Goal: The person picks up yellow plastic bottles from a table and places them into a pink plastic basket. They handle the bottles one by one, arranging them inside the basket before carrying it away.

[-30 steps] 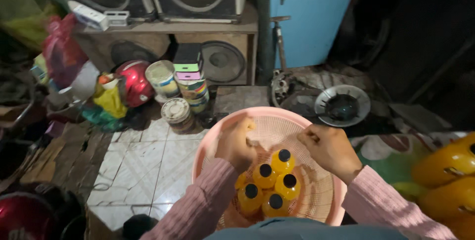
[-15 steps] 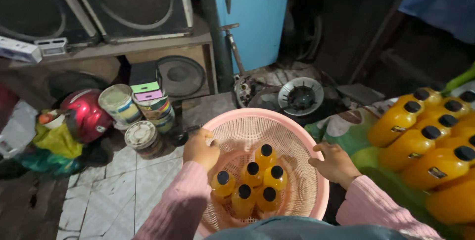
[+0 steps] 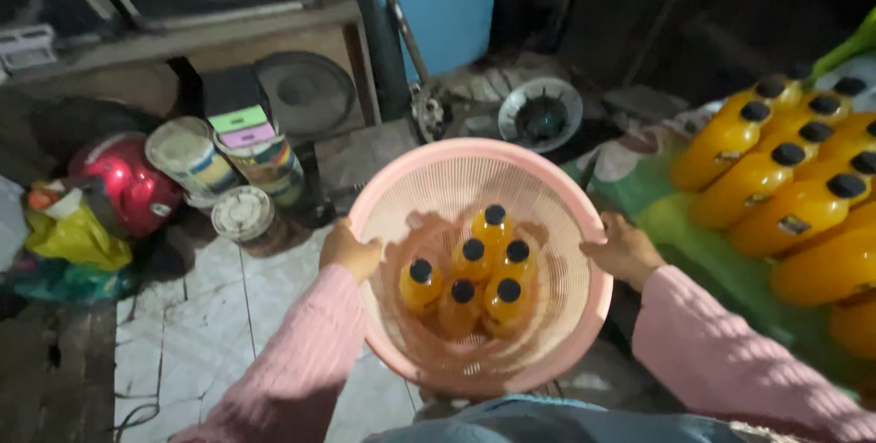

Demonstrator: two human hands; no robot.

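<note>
A round pink plastic basket [image 3: 429,183] is held in front of me by both hands. My left hand [image 3: 349,250] grips its left rim and my right hand [image 3: 624,250] grips its right rim. Both arms wear pink knitted sleeves. Inside the basket stand several small yellow-orange bottles [image 3: 473,277] with black caps, bunched together near the middle.
Several larger orange bottles [image 3: 785,197] with black caps lie in rows on a green patterned sheet [image 3: 703,260] at the right. At the left are round tins [image 3: 242,215], a red helmet [image 3: 128,183] and bags. A small metal burner ring [image 3: 540,114] and a blue cabinet [image 3: 447,0] sit behind.
The view has swung to the right and the basket has come along with it, now nearer the rows of large orange bottles. Both hands have kept hold of the rim.
</note>
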